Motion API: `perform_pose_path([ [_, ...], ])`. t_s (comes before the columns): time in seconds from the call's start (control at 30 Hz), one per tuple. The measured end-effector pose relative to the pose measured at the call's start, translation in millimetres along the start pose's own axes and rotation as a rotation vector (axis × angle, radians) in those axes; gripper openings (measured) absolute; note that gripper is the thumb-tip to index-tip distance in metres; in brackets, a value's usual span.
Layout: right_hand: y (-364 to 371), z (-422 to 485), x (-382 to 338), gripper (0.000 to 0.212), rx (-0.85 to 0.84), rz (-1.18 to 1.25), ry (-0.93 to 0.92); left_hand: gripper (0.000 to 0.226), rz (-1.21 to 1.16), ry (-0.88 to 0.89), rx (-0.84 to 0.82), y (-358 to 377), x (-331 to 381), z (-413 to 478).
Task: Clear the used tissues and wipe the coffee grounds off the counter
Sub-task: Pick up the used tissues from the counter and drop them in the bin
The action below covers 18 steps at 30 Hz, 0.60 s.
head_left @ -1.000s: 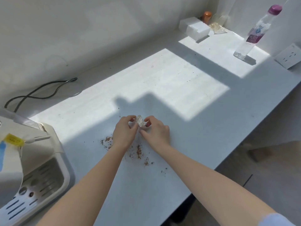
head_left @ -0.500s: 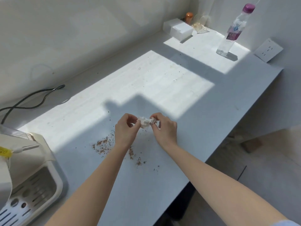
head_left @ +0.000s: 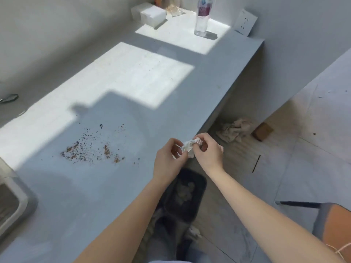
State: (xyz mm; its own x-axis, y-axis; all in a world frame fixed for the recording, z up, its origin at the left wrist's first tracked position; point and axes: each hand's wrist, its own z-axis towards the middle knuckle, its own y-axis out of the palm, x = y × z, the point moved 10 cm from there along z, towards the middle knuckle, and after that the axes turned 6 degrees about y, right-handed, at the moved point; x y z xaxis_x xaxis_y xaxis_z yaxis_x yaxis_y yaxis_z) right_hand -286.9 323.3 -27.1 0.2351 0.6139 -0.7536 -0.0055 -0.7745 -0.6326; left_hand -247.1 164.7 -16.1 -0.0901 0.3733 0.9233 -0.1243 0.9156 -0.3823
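A small crumpled white tissue [head_left: 189, 147] is pinched between my left hand [head_left: 167, 160] and my right hand [head_left: 208, 151]. Both hands hover at the counter's front edge, above a dark bin [head_left: 187, 196] on the floor that holds pale crumpled tissues. Brown coffee grounds [head_left: 91, 149] lie scattered on the grey counter [head_left: 114, 186], to the left of my hands.
A water bottle [head_left: 202, 18], a white box [head_left: 150, 15] and a white socket plate [head_left: 246, 22] stand at the counter's far end. A grey rack [head_left: 13, 204] sits at the left edge. A crumpled cloth [head_left: 234, 130] and a cardboard box [head_left: 263, 131] lie on the floor.
Both hands have carried the tissue from above the grounds to the right, out to the counter's front edge over the bin. The view has swung right and down.
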Motion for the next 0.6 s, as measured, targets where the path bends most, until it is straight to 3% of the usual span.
perform_pose_path([
  [0.13, 0.1, -24.0, 74.8, 0.013, -0.059, -0.018, 0.126, 0.008, 0.024, -0.106, -0.097, 54.2, -45.8, -37.4],
  [0.33, 53.4, -66.2, 195.3, 0.011, -0.238, -0.058, 0.371, 0.011, 0.034, -0.423, -0.174, 111.0, -169.8, -100.6],
  [0.5, 96.0, -79.4, 254.8, 0.011, -0.277, -0.084, 0.492, 0.012, 0.084, -0.611, -0.214, 137.6, -245.5, -120.9],
  [0.6, 116.8, -80.3, 273.6, 0.02, -0.315, -0.092, 0.534, 0.042, 0.094, -0.704, -0.305, 154.9, -271.6, -126.9],
])
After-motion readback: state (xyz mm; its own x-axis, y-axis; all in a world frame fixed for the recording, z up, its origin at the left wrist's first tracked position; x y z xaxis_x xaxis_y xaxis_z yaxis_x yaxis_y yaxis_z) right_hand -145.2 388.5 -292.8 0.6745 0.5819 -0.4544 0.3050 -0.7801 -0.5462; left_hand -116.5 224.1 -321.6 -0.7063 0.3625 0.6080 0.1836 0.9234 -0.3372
